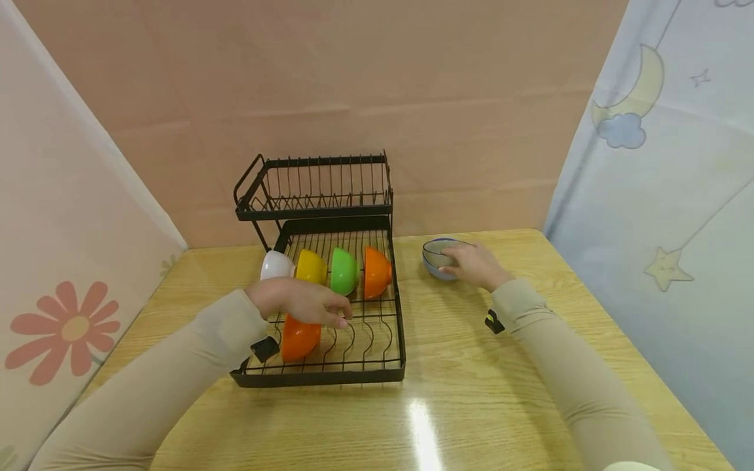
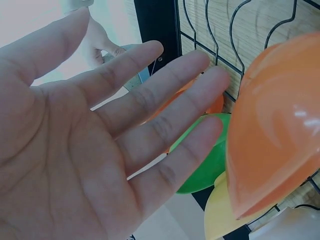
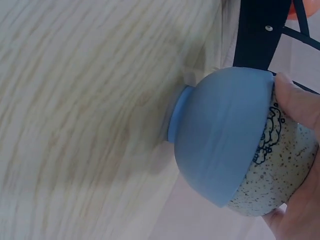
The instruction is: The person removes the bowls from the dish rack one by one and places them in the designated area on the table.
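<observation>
Rack [image 1: 353,377] free at front right, bowls [image 1: 343,271] behind

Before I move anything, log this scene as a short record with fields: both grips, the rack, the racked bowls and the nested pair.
Right grip: holds the speckled bowl
Nesting: speckled bowl sits inside the blue bowl
Rack: black two-tier dish rack on the wood-grain table, left of the nested pair
Left grip: over the dish rack, fingers extended, holding nothing
Lower tier, back row, left to right: white bowl, yellow bowl, green bowl, orange bowl
Lower tier, front: second orange bowl
</observation>
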`<state>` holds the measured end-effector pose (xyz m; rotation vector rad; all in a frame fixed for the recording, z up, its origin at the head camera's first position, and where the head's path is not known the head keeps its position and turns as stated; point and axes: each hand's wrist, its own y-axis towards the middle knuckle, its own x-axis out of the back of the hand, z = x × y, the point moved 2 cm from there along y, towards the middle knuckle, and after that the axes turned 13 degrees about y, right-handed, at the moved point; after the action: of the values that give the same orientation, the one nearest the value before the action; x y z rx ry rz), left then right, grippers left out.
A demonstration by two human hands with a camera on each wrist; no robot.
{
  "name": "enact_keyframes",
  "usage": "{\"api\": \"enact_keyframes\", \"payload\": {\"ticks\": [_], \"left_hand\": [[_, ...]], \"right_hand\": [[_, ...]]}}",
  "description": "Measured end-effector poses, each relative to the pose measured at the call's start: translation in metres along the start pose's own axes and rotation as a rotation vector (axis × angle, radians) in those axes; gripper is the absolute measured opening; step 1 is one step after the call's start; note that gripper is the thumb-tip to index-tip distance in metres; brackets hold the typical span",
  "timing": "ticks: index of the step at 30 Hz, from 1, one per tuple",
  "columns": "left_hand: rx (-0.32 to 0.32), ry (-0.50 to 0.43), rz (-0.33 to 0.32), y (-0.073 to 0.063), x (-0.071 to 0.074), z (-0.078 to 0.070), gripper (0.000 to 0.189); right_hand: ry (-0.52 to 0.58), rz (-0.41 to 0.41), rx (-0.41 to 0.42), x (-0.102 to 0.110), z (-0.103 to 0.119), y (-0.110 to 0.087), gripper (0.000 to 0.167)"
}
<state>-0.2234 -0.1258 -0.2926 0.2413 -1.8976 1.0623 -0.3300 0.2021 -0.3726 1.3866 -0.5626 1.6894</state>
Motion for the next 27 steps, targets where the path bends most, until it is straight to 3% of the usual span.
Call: {"api": "enact_keyframes", "payload": {"ticks": [4, 11, 18, 27], "left_hand": [[-0.003, 0.009, -0.001, 0.001, 0.000, 0.000, 0.037], [-0.001, 0.004, 0.004, 0.001, 0.000, 0.001, 0.035], [-0.014, 0.009, 0.013, 0.005, 0.000, -0.001, 0.037], [-0.025, 0.003, 0.026, 0.007, 0.002, -0.003, 0.040]], "right_hand": [[0.002, 0.009, -0.017, -0.003, -0.003, 0.000, 0.051], [0.014, -0.005, 0.034, -0.006, -0.008, 0.003, 0.049], [0.131, -0.003, -0.009, 0.002, -0.002, 0.003, 0.031], [0.094, -0.077, -0.003, 0.009, 0.016, -0.003, 0.017]]}}
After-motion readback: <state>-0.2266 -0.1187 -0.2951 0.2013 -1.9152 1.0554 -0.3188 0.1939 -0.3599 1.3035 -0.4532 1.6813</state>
